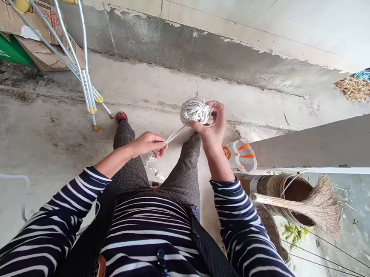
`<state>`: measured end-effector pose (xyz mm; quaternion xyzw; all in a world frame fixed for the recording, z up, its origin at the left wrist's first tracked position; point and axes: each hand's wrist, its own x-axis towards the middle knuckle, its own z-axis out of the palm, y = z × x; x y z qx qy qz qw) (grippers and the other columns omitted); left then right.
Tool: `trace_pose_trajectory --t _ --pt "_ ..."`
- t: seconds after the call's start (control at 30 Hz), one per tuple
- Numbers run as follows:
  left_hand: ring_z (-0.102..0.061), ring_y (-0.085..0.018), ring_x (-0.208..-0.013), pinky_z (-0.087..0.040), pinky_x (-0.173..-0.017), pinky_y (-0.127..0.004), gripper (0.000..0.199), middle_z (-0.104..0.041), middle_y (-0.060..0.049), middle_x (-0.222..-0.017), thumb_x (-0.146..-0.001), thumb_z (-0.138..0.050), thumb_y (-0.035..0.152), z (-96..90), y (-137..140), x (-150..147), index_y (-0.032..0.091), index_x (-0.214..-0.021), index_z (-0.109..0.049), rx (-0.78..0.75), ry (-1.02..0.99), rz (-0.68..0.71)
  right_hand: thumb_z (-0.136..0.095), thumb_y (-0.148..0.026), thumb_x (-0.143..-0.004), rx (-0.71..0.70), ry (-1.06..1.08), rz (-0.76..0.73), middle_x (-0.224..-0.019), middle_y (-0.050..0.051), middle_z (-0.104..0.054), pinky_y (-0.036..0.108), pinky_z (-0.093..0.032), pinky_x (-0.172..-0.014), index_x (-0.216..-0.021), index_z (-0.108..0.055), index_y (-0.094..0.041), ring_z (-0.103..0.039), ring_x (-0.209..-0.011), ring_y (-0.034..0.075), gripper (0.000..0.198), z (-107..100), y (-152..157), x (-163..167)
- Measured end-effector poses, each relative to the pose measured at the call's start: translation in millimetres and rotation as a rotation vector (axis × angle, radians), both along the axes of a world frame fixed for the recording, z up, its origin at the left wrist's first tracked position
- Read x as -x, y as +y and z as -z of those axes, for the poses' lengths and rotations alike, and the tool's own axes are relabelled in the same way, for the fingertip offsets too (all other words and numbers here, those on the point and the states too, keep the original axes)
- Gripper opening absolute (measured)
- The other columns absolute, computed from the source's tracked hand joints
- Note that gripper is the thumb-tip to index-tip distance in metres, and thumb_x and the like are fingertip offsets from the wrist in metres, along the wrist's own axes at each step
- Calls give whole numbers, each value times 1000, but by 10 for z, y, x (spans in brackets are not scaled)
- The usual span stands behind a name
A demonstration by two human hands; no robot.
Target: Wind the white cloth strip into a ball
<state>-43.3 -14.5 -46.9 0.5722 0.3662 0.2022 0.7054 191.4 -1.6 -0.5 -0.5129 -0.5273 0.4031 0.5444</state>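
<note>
My right hand (214, 123) grips a round ball of whitish flat cord (195, 111) from its right side, thumb below and fingers above. From the ball a taut strand (175, 134) runs down and left to my left hand (150, 146). There the thumb and fingers pinch it closed. A loose, crumpled length of the same white cord (155, 170) hangs or lies below my left hand, between my knees; whether it touches the floor I cannot tell. The far side of the ball is hidden.
Metal crutches (84, 75) lean at the left before cardboard boxes (40, 29) and a green container (6, 45). At the right are a white plastic bucket (239, 153), a brown bucket (291, 191) and a straw broom (320, 207). A cracked wall (192, 45) runs ahead.
</note>
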Motion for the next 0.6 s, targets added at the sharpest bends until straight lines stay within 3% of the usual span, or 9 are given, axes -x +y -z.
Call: trace_pose_trajectory --t 0.1,0.27,0.4,0.5,0.6 --pt "-67 -16 -66 -55 -60 -24 31 -72 -9 -71 -88 -66 38 -78 9 -2 13 -70 -71 -16 37 30 -83 -31 -65 -127 -308 145 -130 10 -45 55 -45 -111 -117 -57 -29 -42 -131 35 59 161 -15 103" --pt "-68 -16 -66 -52 -58 -23 27 -75 -11 -71 -84 -65 31 -170 134 27 13 -64 -71 -40 42 -68 -77 -23 -65 -15 -596 23 -126 11 -47 52 -53 -96 -119 -63 -29 -51 -122 36 57 338 -123 235" --pt "-69 -18 -71 -50 -56 -24 31 -75 -13 -75 -83 -73 39 -151 241 102 12 -68 -72 6 -28 -129 -80 -25 -60 60 -503 -76 -118 9 -50 48 -52 -96 -116 -65 -28 -54 -113 33 59 488 -161 183" --pt "-68 -17 -68 -50 -57 -24 40 -75 -14 -76 -83 -76 48 -113 273 103 10 -70 -74 5 -47 -161 -82 -29 -56 124 -300 -180 -107 5 -53 44 -49 -99 -111 -64 -26 -54 -104 27 58 596 -169 136" --pt "-65 -15 -61 -48 -55 -24 42 -73 -11 -69 -84 -76 50 -118 281 48 11 -68 -73 -46 5 -187 -82 -29 -55 228 -52 -288 -96 -1 -55 36 -47 -92 -105 -60 -24 -52 -94 21 55 659 -198 134"
